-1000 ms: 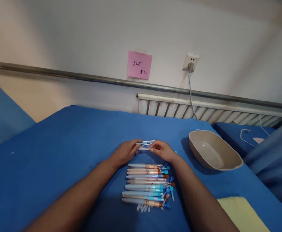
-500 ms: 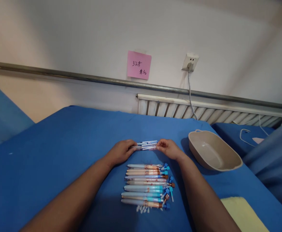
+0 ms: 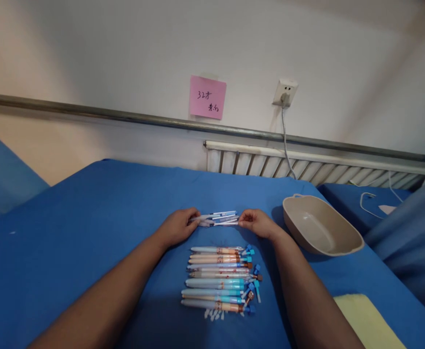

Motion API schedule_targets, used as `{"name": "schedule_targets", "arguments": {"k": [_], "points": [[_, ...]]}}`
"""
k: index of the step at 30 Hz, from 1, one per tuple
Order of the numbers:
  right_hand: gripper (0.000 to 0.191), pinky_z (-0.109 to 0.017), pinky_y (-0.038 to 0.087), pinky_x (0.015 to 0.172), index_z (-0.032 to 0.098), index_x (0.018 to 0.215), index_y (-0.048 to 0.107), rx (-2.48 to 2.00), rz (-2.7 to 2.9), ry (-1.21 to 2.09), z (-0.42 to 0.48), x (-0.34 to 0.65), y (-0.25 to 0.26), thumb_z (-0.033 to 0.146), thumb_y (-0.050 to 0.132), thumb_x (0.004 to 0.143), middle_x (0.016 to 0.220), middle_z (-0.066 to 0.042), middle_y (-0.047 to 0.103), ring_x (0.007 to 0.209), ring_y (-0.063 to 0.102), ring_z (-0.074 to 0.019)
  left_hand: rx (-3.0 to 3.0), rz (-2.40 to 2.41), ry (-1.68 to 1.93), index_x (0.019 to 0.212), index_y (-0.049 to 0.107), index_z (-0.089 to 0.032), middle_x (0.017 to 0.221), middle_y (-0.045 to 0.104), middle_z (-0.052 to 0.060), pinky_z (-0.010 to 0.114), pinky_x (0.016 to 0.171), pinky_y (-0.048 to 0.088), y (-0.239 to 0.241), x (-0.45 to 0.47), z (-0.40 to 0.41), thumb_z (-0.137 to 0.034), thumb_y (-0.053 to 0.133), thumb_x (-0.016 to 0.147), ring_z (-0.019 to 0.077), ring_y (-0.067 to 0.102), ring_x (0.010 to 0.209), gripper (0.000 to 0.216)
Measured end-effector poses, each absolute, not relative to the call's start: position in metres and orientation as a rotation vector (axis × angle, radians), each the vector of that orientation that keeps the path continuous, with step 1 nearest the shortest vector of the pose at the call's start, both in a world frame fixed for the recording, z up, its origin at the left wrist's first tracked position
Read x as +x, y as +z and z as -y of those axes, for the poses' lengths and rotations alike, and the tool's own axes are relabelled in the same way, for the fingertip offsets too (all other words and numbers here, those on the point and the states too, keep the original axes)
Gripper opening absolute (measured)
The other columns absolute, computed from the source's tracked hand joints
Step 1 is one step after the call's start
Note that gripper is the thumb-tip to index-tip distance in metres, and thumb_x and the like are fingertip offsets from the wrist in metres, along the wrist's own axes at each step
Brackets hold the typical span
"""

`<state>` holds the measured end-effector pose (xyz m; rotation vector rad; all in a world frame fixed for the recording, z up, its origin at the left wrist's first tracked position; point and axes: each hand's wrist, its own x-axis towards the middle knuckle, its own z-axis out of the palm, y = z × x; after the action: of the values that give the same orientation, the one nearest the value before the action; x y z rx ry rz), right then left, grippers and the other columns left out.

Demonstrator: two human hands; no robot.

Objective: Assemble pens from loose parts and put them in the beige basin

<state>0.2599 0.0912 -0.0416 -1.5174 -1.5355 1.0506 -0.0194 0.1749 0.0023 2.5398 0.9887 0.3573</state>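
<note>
My left hand and my right hand rest on a blue cloth, one at each end of a small bundle of thin pen refills. Both hands pinch the bundle's ends with curled fingers. Just in front of me lies a row of several pen barrels, side by side, pale blue and orange. Small blue and brown pen caps are scattered at the row's right end. A few tiny white bits lie below the nearest barrel.
A beige oval dish stands to the right of my right hand. A yellow pad lies at the lower right. Behind the table are a radiator, a wall socket with a cable and a pink note.
My hands have moved apart along the refills, the left hand sliding left and the right hand right, so more of the bundle shows between them. The bundle has sunk closer to the cloth.
</note>
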Motion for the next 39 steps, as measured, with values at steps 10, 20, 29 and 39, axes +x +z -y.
{"name": "schedule_targets", "arguments": {"k": [10,20,29,39], "points": [[0.012,-0.022,0.040,0.060,0.018,0.076,0.062,-1.545,1.734,0.854,-0.094,0.225,-0.048,0.031,0.061,0.075,0.070,0.001,0.062,0.063,0.053,-0.0109,2.635,-0.689,0.561,0.095,0.061,-0.021,0.094,0.064,0.004,0.031,0.083,0.039,-0.007,-0.001,-0.158,-0.029,0.052,0.085,0.0195,0.053,0.092,0.016],[0.009,-0.020,0.035,0.051,0.017,0.076,0.064,-1.838,1.759,0.878,-0.085,0.270,-0.036,0.025,0.064,0.072,0.062,0.001,0.060,0.055,0.050,-0.0103,2.671,-0.762,0.507,0.089,0.060,-0.020,0.086,0.062,0.003,0.029,0.074,0.040,-0.016,0.006,-0.157,-0.023,0.053,0.084,0.0189,0.054,0.083,0.009],[0.007,-0.020,0.038,0.057,0.018,0.079,0.063,-1.710,1.847,0.765,-0.086,0.245,-0.028,0.018,0.063,0.073,0.072,0.001,0.062,0.064,0.053,-0.0105,2.640,-0.784,0.583,0.091,0.060,-0.019,0.085,0.062,0.004,0.028,0.074,0.040,-0.009,0.000,-0.159,-0.034,0.050,0.087,0.0181,0.054,0.082,0.018],[0.016,-0.030,0.035,0.080,0.020,0.091,0.061,-1.805,2.105,0.209,-0.083,0.202,-0.016,0.032,0.062,0.080,0.092,-0.005,0.058,0.090,0.050,-0.0185,2.707,-0.687,0.409,0.085,0.060,-0.020,0.082,0.061,0.002,0.027,0.072,0.039,-0.001,-0.012,-0.159,-0.031,0.059,0.080,0.0177,0.053,0.082,0.012]]}}
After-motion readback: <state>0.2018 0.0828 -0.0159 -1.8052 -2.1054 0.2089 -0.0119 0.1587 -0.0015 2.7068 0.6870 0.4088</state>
